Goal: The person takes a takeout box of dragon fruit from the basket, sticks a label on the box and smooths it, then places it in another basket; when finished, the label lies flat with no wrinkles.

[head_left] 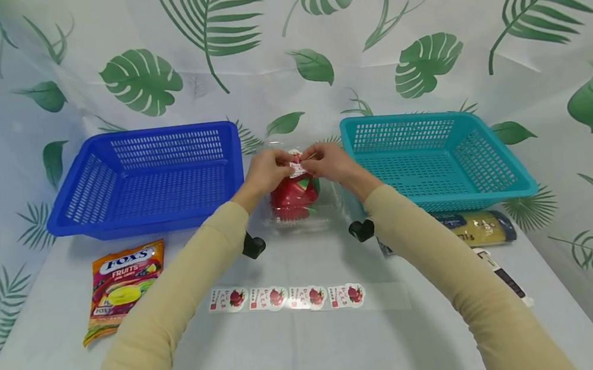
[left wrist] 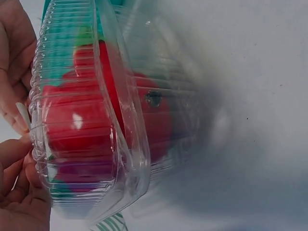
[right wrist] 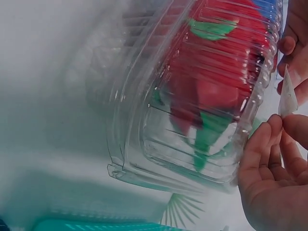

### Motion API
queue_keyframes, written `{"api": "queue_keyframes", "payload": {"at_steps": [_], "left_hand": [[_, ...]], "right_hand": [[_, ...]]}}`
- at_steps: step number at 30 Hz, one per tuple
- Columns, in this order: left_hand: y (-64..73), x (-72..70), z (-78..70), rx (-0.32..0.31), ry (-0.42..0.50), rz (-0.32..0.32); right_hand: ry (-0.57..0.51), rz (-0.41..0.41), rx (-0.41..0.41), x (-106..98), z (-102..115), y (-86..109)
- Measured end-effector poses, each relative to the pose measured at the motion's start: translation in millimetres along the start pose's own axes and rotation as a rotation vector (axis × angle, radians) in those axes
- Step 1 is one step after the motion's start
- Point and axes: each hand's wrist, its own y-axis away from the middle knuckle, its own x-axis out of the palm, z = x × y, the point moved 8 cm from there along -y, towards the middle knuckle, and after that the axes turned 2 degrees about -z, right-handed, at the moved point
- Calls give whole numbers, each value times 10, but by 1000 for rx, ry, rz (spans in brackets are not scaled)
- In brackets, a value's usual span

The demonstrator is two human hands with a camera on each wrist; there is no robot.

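A clear plastic clamshell box (head_left: pixel 325 209) holding red fruit (head_left: pixel 293 194) with green leaf tips sits between the baskets. Over its lid, my left hand (head_left: pixel 265 171) and right hand (head_left: pixel 330 161) pinch a small white-and-red sticker (head_left: pixel 297 168) from either side. In the right wrist view the sticker (right wrist: pixel 288 96) stands curled up off the lid, its edge between thumb and finger of the right hand (right wrist: pixel 276 173). From the left wrist, the left hand (left wrist: pixel 24 187) shows close to the ridged lid, fingertips at the sticker (left wrist: pixel 23 116).
A blue basket (head_left: pixel 171 221) stands at left, a teal basket (head_left: pixel 464 197) at right. In front lie a FOX'S candy bag (head_left: pixel 124 288), a strip of several stickers (head_left: pixel 307 298), a yellow-and-blue packet (head_left: pixel 477 228) and a black-and-white item (head_left: pixel 505 275), partly behind the right sleeve.
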Motion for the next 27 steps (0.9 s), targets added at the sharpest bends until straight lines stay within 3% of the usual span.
{"api": "queue_keyframes", "payload": {"at_steps": [7,27], "left_hand": [[-18,22,-16,-23,-11,29],[-24,44,-74,5,-100,40]], "right_hand": [[31,-3,7,-9,-9,-16],[62,20,4,18,-29,-65]]}}
